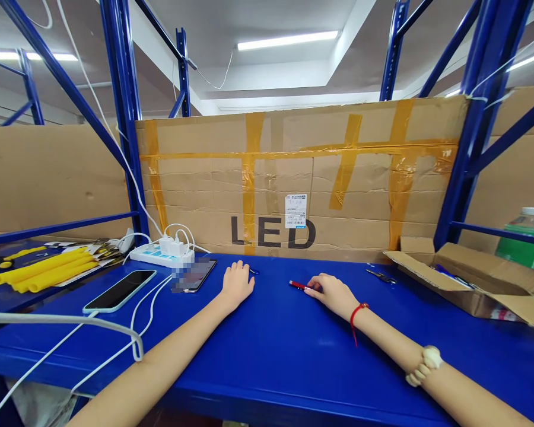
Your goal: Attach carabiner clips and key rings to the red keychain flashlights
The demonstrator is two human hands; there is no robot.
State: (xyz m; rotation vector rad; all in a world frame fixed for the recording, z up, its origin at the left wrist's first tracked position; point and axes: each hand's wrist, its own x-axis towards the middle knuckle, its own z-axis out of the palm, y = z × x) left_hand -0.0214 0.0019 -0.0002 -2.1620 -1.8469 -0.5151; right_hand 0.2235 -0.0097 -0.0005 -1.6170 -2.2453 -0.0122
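My right hand (331, 291) rests on the blue tabletop (267, 350), its thumb and fingers closed on the near end of a slim red pen (298, 285). The pen lies low over the surface and points left. My left hand (237, 283) lies palm down on the table with its fingers stretched forward. By its fingertips a small dark blue thing (253, 271) shows, partly hidden by the hand; its kind is unclear. Left of that hand sits a dark phone (200, 276), partly blurred out.
A light-blue-cased phone (120, 290), a white power strip (160, 256) with cables and yellow tubes (48, 270) are on the left. Scissors (381, 276) and an open cardboard box (471, 284) sit right. A taped cardboard panel (213, 196) stands behind, between blue posts.
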